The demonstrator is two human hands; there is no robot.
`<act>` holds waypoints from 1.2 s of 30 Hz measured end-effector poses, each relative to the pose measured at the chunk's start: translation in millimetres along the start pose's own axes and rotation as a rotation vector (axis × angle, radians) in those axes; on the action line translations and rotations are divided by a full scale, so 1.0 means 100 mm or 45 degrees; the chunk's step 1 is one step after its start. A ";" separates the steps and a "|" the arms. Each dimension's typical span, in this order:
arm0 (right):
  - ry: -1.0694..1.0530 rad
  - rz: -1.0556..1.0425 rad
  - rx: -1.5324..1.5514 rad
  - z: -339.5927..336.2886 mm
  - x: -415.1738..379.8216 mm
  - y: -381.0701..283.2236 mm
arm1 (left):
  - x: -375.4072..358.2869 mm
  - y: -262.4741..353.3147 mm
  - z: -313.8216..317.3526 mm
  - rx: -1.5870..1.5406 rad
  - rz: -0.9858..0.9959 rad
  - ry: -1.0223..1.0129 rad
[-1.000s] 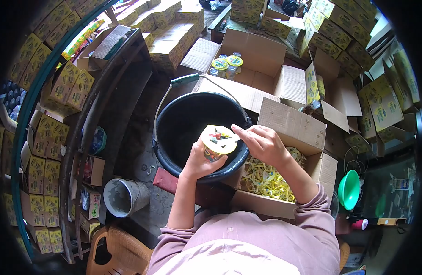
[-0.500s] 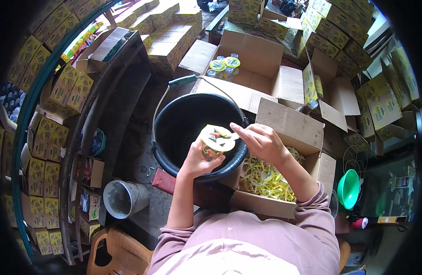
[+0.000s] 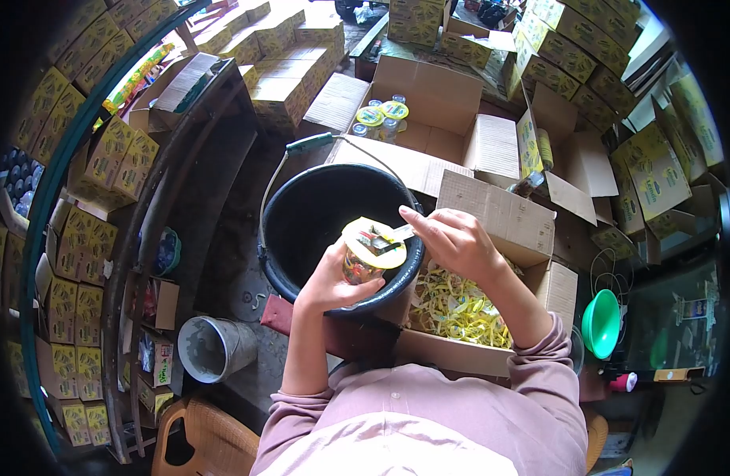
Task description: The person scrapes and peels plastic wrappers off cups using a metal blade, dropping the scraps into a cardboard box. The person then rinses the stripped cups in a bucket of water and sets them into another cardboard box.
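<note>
My left hand (image 3: 331, 278) is wrapped round a clear plastic cup (image 3: 360, 266) with a yellow-rimmed lid, tilted over the black bucket (image 3: 309, 190). The lid film has dark slits in it. In my right hand (image 3: 452, 238), thumb and fingers pinch a small pale tool with a flat end (image 3: 404, 232), which touches the lid film near its right edge. To the right of the bucket, an open cardboard box (image 3: 432, 349) holds a heap of yellow plastic strips (image 3: 464, 305).
Beyond the bucket, an open carton (image 3: 428, 95) holds several lidded cups (image 3: 370, 117). A grey bucket (image 3: 214, 350) stands at the lower left, a green bowl (image 3: 601, 325) at the right. Stacked yellow boxes (image 3: 289, 87) and an orange chair (image 3: 210, 436) surround the work area.
The tool's flat end now shows more clearly against the lid, and a darker opening shows in the film. The cup has shifted slightly left with my left hand.
</note>
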State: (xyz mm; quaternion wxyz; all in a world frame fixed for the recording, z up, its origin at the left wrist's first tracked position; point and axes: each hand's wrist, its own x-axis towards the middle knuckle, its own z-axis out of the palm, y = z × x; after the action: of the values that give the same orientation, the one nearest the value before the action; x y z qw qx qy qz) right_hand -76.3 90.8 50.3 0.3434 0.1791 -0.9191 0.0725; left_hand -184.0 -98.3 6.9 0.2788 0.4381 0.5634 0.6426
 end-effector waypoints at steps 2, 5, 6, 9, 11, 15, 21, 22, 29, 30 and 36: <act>-0.008 -0.016 0.003 -0.03 0.03 -0.04 | -0.01 -0.01 -0.01 -0.031 -0.072 -0.085; -0.001 -0.057 -0.003 -0.01 0.05 -0.08 | -0.01 -0.06 0.03 -0.160 -0.138 -0.136; -0.007 -0.056 0.007 -0.02 0.05 -0.08 | -0.02 -0.07 0.03 -0.177 -0.147 -0.143; -0.017 -0.056 0.024 -0.05 0.03 -0.09 | -0.03 -0.09 0.03 -0.225 -0.148 -0.145; -0.010 -0.055 0.017 -0.07 0.02 -0.10 | -0.04 -0.07 0.03 -0.246 -0.123 -0.124; 0.007 -0.086 -0.036 -0.05 -0.01 -0.11 | -0.05 -0.11 0.03 -0.317 -0.175 -0.261; -0.031 -0.103 -0.073 -0.05 0.03 -0.15 | -0.06 -0.08 0.05 -0.613 -0.292 -0.383; -0.027 -0.104 -0.063 -0.02 0.01 -0.15 | -0.07 -0.09 0.05 -0.658 -0.309 -0.410; -0.026 -0.086 0.073 0.00 0.02 -0.17 | -0.10 -0.18 0.14 -1.187 -0.319 -0.573; -0.004 -0.094 0.103 0.00 0.03 -0.17 | -0.11 -0.19 0.17 -1.295 -0.305 -0.592; 0.098 -0.111 0.109 0.05 0.05 -0.19 | -0.11 -0.25 0.30 -1.770 -0.219 -0.768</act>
State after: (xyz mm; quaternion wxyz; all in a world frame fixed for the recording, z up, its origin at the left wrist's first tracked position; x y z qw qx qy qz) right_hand -75.7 71.0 50.0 0.3734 0.2305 -0.8926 0.1034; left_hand -155.6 -88.0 -20.5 0.6815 0.2728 -0.0391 0.6780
